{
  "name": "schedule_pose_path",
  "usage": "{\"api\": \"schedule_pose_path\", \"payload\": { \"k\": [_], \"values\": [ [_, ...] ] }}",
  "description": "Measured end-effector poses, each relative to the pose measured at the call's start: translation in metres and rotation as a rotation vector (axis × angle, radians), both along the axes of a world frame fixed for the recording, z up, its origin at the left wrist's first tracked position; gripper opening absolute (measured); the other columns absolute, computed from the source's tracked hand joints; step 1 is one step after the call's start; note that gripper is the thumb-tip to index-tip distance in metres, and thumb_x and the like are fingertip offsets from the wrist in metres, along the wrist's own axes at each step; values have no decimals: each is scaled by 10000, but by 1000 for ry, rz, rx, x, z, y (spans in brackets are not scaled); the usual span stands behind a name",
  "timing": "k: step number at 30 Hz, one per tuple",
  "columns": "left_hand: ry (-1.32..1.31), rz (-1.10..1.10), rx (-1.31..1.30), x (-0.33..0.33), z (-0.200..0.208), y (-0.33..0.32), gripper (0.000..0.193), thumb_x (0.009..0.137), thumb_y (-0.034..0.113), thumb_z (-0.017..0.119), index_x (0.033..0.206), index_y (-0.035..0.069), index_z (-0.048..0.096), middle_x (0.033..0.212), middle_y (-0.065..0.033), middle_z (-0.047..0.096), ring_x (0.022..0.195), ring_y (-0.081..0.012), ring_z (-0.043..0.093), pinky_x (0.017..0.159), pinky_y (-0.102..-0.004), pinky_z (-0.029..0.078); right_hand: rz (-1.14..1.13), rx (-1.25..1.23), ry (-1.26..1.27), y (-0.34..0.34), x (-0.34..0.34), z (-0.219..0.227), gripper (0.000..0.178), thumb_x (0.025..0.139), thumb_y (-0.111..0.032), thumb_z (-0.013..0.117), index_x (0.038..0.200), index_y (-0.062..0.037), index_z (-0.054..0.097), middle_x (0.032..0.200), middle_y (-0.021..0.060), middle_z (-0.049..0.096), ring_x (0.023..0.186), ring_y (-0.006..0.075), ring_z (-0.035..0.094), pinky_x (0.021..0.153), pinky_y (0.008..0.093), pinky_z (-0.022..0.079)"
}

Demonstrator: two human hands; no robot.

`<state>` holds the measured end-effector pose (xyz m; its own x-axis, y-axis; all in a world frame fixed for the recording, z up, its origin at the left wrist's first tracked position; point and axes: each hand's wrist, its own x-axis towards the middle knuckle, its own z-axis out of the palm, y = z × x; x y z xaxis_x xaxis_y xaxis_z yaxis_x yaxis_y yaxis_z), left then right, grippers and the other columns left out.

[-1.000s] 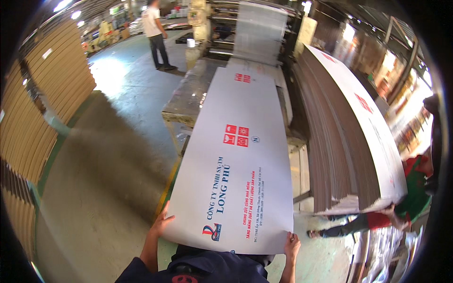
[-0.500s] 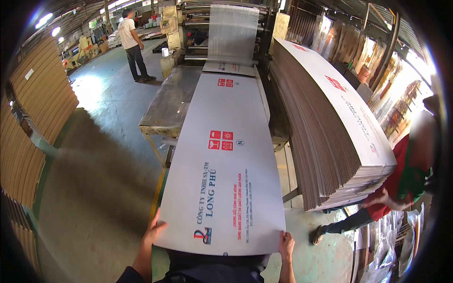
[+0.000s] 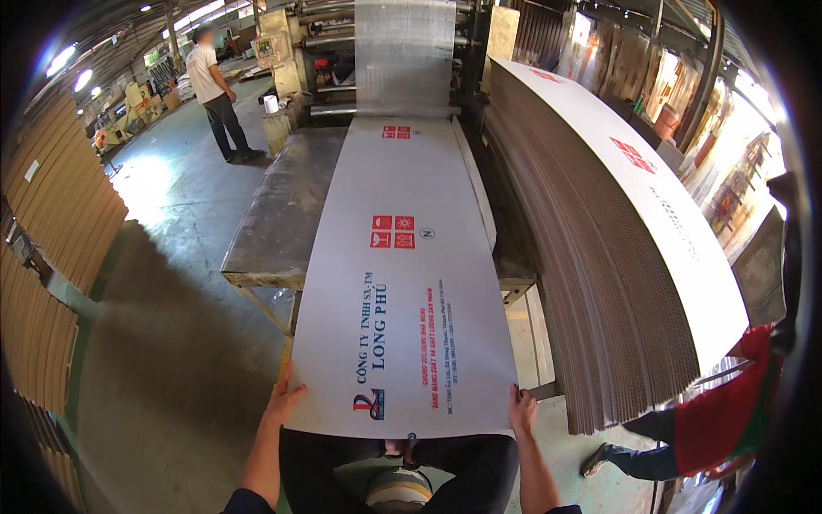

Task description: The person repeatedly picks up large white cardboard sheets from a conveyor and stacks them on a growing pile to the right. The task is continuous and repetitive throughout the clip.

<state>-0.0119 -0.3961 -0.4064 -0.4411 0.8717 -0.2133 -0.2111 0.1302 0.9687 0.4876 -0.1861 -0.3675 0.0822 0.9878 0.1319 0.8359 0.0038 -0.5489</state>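
Note:
A long white printed cardboard sheet (image 3: pixel 402 325) with red and blue markings lies flat in front of me, running back over a metal table toward a printing machine (image 3: pixel 402 51). My left hand (image 3: pixel 282 401) grips its near left corner. My right hand (image 3: pixel 521 409) grips its near right corner. A second sheet (image 3: pixel 402 150) lies behind it, at the machine's mouth.
A tall leaning stack of finished cardboard sheets (image 3: pixel 616 248) stands to my right. A co-worker in red and green (image 3: pixel 719 420) crouches beside it. The grey metal table (image 3: pixel 282 214) lies left of the sheet. Brown cardboard stacks (image 3: pixel 51 223) line the left. Another person (image 3: pixel 214 94) stands far back.
The sheet has slid toward me out of the machine, and my view has shifted right and forward. Both hands stay on its near corners.

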Motion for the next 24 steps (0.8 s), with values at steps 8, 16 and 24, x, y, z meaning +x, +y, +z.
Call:
{"api": "schedule_pose_path", "payload": {
  "k": [8,16,24],
  "values": [
    [-19,-41,75,-48,-101,73,838,871,146,695,1526,143,172,1444,-83,402,1248,-169,428,1010,-313,371,-30,-178,60,78,-42,-82,489,941,-422,509,855,46,622,822,244,655,829,403,639,737,470,490],
    [580,183,59,-82,-21,80,675,945,272,567,1479,32,233,1398,-192,448,1207,-284,513,967,-351,429,736,250,154,-3,-36,162,581,903,-380,616,1354,-58,442,1315,158,540,1201,341,522,1011,423,418],
    [72,-335,-127,173,-52,-120,394,921,211,608,1253,21,515,1016,-116,673,810,-169,669,673,-260,506,-54,122,-773,-53,207,345,564,961,-410,500,1438,-139,373,1522,170,257,1379,362,275,1097,545,283]
  ]
}}
